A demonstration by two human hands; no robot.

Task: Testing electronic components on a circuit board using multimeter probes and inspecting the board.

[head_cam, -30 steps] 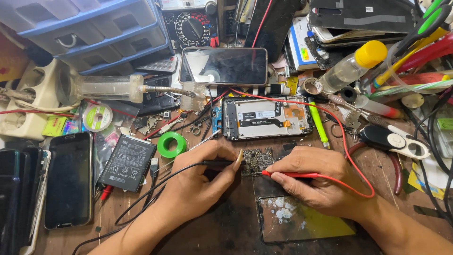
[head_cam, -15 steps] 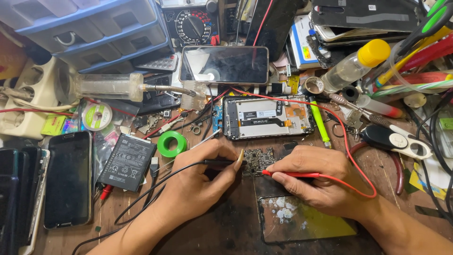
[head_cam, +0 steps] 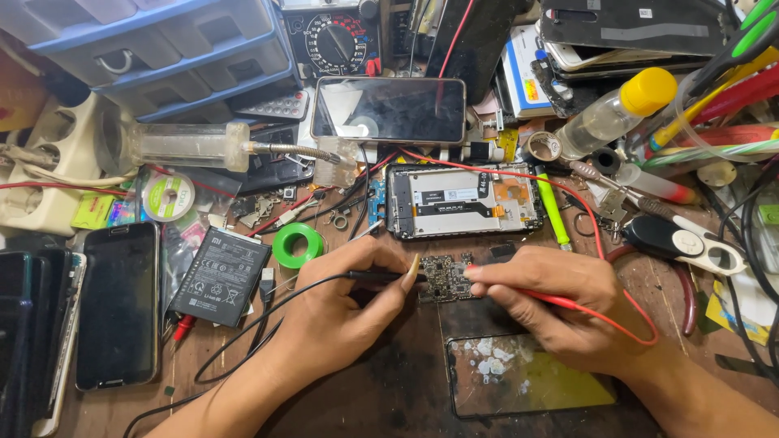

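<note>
While the left hand (head_cam: pixel 345 312) pinches a black probe (head_cam: pixel 381 276) and the right hand (head_cam: pixel 560 304) pinches a red probe (head_cam: pixel 560 300), both tips meet a small circuit board (head_cam: pixel 445 277) at the bench's middle, just near of the opened phone frame (head_cam: pixel 462 201), right of a green tape roll (head_cam: pixel 298 244).

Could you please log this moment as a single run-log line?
left hand: holds black probe on circuit board | right hand: holds red probe on board | opened phone behind

Black probe (head_cam: pixel 377 276), red probe (head_cam: pixel 560 300), green tape roll (head_cam: pixel 298 245).
</note>
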